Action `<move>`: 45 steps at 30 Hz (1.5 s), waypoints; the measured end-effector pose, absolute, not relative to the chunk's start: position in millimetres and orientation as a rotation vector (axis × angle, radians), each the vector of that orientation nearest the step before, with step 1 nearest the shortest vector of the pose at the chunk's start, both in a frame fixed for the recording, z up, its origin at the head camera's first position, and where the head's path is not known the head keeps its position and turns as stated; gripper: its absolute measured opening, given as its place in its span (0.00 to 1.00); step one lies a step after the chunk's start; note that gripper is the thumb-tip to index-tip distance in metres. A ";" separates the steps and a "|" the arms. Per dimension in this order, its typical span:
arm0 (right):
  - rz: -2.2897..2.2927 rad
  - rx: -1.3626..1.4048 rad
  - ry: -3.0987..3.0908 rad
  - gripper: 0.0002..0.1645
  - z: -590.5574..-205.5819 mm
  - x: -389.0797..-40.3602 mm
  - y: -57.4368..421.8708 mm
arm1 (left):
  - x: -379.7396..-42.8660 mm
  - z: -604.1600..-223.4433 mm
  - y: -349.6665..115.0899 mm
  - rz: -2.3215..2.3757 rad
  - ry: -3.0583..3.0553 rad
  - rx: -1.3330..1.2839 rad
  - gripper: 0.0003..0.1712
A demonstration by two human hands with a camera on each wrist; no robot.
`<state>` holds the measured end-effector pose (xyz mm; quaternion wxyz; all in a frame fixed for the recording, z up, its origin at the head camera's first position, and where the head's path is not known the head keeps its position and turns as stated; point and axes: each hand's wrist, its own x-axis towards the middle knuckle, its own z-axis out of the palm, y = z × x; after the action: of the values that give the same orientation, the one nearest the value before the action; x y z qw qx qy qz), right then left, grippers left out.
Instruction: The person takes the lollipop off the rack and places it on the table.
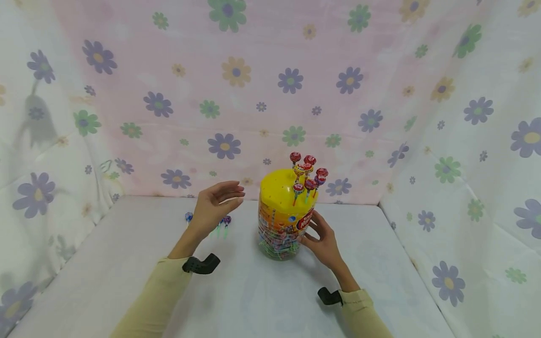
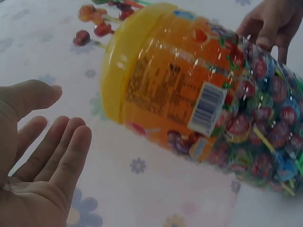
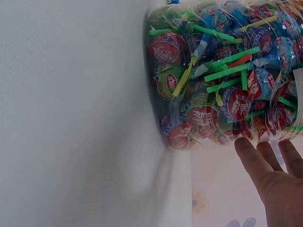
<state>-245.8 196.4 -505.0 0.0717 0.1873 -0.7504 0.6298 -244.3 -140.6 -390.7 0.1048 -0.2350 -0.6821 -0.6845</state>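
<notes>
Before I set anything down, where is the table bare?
The table is bare in front of the jar, between the sleeves; left of the left sleeve; and right of the right hand, out to the flowered cloth. Crowded: beside the left hand, where loose lollipops lie, and the right of the yellow lid, where standing lollipops cluster.

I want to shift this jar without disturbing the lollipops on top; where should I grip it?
Probably the jar's round body, below the yellow lid, two-handed, from left and right: it stands upright, and lollipops stick up from the lid.
</notes>
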 end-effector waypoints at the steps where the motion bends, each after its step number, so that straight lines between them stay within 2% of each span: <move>1: 1.891 0.565 -2.255 0.51 -505.0 -245.9 196.4 | -243.9 -387.9 -135.4 -2.033 -2.003 -0.719 0.26; 12: 1.888 0.566 -2.250 0.51 -503.7 -246.0 195.9 | -262.7 -356.0 -88.4 -1.945 -2.113 -0.775 0.22; 26: 1.899 0.580 -2.248 0.51 -504.8 -247.3 195.6 | -294.0 -326.9 -41.9 -1.964 -2.148 -0.884 0.24; 45: 1.904 0.595 -2.237 0.51 -504.7 -247.0 196.8 | -304.1 -325.3 -21.7 -1.883 -2.029 -0.901 0.18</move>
<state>-247.0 196.8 -504.7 0.0719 0.1981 -0.7443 0.6337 -304.1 -21.7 -325.3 0.1150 -0.3073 -0.6924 -0.6425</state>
